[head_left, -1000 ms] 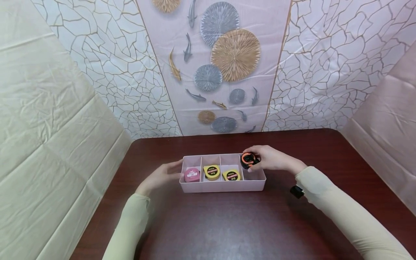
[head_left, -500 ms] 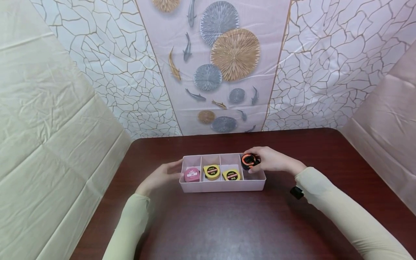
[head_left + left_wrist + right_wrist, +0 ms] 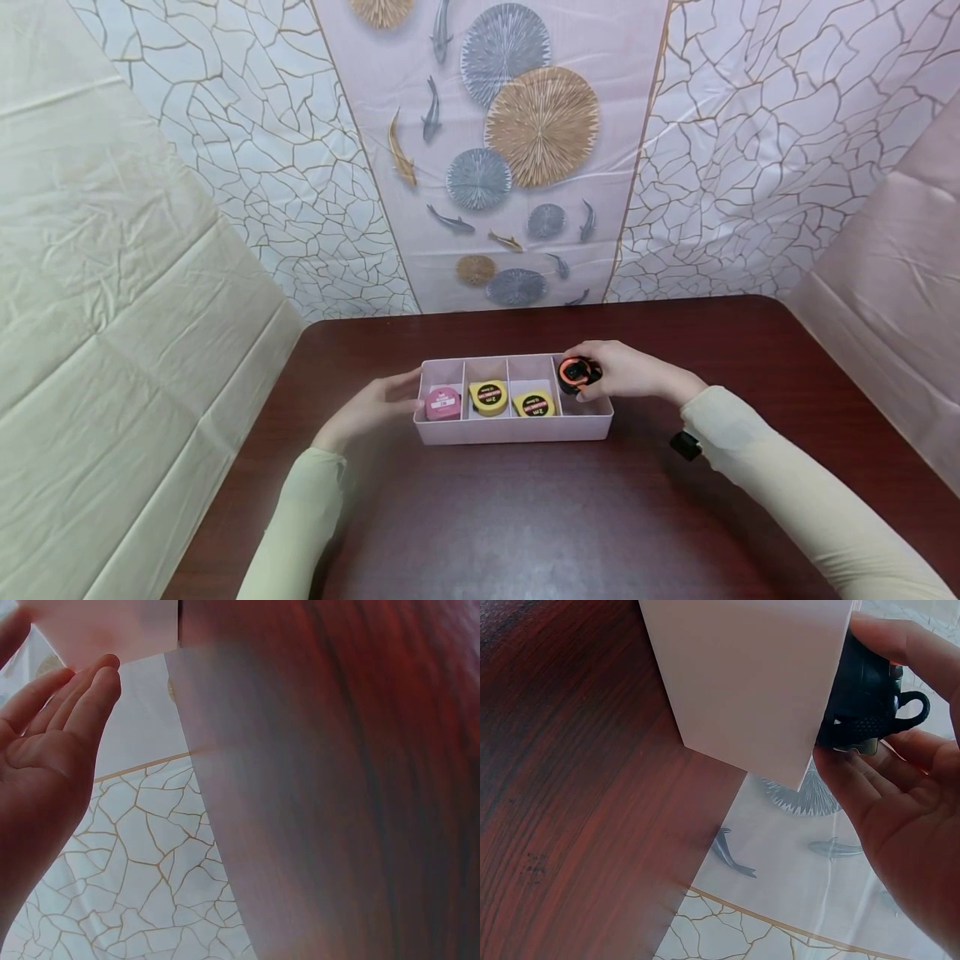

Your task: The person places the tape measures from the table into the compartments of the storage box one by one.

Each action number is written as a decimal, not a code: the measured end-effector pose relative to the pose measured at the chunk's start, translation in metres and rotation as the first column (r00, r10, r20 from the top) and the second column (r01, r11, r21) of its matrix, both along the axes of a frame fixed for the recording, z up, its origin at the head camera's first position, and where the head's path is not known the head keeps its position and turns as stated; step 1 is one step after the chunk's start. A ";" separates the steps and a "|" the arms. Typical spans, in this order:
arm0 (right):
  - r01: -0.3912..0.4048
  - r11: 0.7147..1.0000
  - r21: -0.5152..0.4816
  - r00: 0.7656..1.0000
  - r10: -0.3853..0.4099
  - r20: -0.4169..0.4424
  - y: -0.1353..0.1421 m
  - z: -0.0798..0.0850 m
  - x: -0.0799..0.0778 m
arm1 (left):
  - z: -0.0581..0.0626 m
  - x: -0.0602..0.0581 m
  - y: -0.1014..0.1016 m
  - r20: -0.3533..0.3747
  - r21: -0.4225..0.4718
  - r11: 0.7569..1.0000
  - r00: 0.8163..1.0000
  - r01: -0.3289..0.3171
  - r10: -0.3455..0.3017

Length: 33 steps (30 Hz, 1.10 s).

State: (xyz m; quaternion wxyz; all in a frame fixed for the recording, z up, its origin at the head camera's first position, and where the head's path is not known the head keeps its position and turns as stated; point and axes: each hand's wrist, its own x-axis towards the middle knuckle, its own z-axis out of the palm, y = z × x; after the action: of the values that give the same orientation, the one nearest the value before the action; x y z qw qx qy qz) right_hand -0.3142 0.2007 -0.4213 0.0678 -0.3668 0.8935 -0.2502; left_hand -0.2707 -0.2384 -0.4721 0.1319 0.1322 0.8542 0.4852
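A white divided box (image 3: pixel 517 431) stands on the table with its compartments in a row. My right hand (image 3: pixel 626 368) grips a black and orange tape measure (image 3: pixel 574 375), partly down in the right-end compartment. The right wrist view shows its black body (image 3: pixel 859 694) and wrist strap (image 3: pixel 913 711) past the box wall (image 3: pixel 742 682), between thumb and fingers. My left hand (image 3: pixel 371 410) rests against the box's left end, fingers fairly straight. A pink tape measure (image 3: pixel 443 404) lies in the left compartment. Two yellow tape measures (image 3: pixel 489 398) lie in the middle compartments, one in each.
The dark red-brown table (image 3: pixel 510 517) extends around the box. Behind it hangs a patterned cloth (image 3: pixel 517 167) with fish and round motifs. Plain pale cloth (image 3: pixel 135 333) closes off the left side, and more hangs at the right.
My right hand has lowered slightly, bringing the black and orange tape measure a little deeper into the right-end compartment. My left hand and the box hold still.
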 end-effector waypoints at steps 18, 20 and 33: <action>0.009 0.999 0.033 1.000 -0.009 0.002 0.001 -0.004 -0.001 | -0.001 0.000 0.000 0.002 -0.007 1.000 1.000 -0.005 0.005; 0.010 0.999 0.033 1.000 -0.010 0.003 0.001 -0.003 -0.001 | -0.001 0.000 0.001 0.004 -0.008 1.000 1.000 -0.007 0.007; 0.014 1.000 0.024 1.000 -0.014 0.006 0.000 -0.004 -0.002 | -0.001 0.000 0.000 0.005 -0.007 1.000 1.000 -0.001 0.001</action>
State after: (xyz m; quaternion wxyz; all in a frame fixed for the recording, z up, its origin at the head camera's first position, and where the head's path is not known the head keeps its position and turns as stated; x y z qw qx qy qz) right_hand -0.3159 0.2005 -0.4256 0.0733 -0.3588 0.8988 -0.2411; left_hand -0.2705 -0.2384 -0.4732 0.1341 0.1300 0.8557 0.4827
